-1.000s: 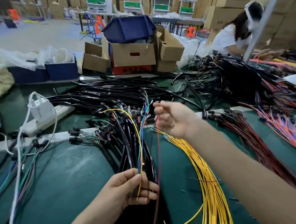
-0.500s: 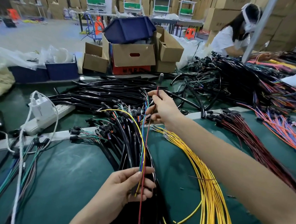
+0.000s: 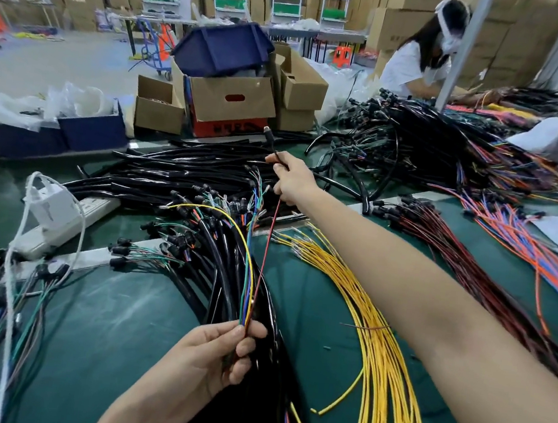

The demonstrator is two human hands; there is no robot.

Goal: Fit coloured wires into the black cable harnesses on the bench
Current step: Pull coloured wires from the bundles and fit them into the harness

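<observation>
Red wire (image 3: 268, 244) runs near-to-far, L hand (image 3: 200, 358) to R hand (image 3: 292, 181), prob. taut.

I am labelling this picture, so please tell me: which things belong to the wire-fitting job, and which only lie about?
Job in hand:
- right hand pinching the red wire
- left hand gripping a black harness
- yellow wires
- harness pile

Lying about:
- power strip
- cardboard box
- blue bin
</observation>
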